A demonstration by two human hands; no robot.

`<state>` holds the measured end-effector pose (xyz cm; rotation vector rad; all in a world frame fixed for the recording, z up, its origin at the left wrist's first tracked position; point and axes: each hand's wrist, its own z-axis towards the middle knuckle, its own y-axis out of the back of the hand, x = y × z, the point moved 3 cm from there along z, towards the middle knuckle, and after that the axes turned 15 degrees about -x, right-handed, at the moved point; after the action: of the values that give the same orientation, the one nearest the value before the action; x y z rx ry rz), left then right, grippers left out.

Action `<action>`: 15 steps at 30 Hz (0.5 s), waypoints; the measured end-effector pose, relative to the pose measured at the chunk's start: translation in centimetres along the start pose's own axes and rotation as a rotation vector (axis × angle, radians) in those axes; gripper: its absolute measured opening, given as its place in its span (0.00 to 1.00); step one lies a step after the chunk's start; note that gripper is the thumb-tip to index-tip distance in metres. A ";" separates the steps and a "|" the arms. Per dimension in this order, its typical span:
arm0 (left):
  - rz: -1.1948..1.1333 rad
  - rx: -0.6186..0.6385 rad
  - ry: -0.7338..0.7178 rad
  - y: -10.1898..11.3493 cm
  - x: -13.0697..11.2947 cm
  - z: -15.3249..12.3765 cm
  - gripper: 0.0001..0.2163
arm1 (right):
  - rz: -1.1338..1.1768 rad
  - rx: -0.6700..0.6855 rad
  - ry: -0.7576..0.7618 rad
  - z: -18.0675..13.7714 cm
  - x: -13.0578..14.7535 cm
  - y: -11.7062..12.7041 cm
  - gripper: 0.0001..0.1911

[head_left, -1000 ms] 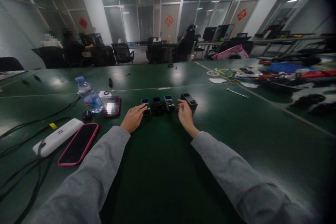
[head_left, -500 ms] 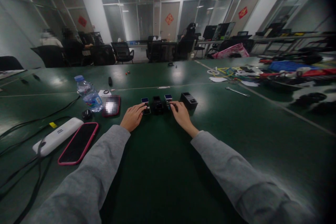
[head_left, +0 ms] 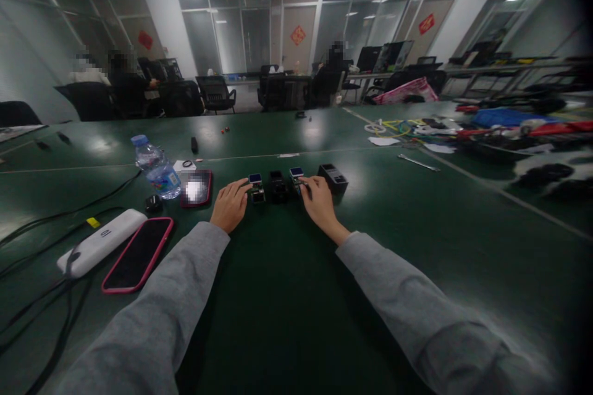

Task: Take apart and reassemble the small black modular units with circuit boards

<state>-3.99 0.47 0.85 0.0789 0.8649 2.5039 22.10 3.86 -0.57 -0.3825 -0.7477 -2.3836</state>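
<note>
Four small devices sit in a row on the green table (head_left: 259, 308). My left hand (head_left: 230, 205) lies beside the leftmost one, a small circuit board with a blue-white screen (head_left: 256, 189); its fingers are stretched out, with the tips at the board's left edge. A black device housing (head_left: 278, 186) stands between my hands. My right hand (head_left: 319, 202) has its fingers curled at a second circuit board with a screen (head_left: 296, 174), partly covering its lower part. Right of that hand stands a black box-like housing with a grey face (head_left: 332, 179).
On the left are a water bottle (head_left: 156, 166), a phone in a red case (head_left: 139, 256), a white power bank (head_left: 102, 243) and black cables. A wrench (head_left: 418, 163) and heaped cables (head_left: 393, 128) lie to the right. People sit at desks beyond.
My left hand has slid slightly left, its fingers off the left circuit board's lower part, which now shows. My right hand stays at the other board with little movement.
</note>
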 end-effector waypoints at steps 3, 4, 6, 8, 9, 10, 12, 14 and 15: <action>0.006 -0.053 0.026 0.0 0.6 0.0 0.16 | -0.032 0.004 0.049 0.0 0.5 0.2 0.17; 0.008 -0.063 0.033 0.0 0.8 0.0 0.16 | -0.040 0.006 0.063 0.0 0.6 0.3 0.17; 0.010 -0.062 0.041 0.0 1.0 -0.1 0.16 | -0.046 0.007 0.079 0.0 0.8 0.4 0.17; 0.007 -0.040 0.043 0.0 1.1 -0.1 0.16 | -0.043 0.011 0.079 0.0 1.0 0.5 0.17; 0.005 -0.029 0.045 -0.1 1.1 -0.2 0.16 | -0.039 0.014 0.075 0.0 1.0 0.6 0.17; 0.002 -0.021 0.051 -0.1 1.1 -0.2 0.15 | -0.034 0.017 0.070 0.0 1.0 0.6 0.17; -0.006 -0.016 0.081 -0.1 1.3 -0.3 0.15 | -0.024 0.022 0.062 0.0 1.0 0.7 0.17; -0.031 -0.013 0.144 -0.3 1.7 -0.5 0.14 | -0.018 0.025 0.061 0.0 1.0 0.7 0.17; -0.060 -0.006 0.194 -0.4 2.0 -0.6 0.14 | -0.018 0.025 0.061 0.0 1.0 0.7 0.17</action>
<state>-5.75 1.34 -0.04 -0.1926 0.9213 2.4874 21.77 2.93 0.12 -0.2923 -0.7544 -2.3891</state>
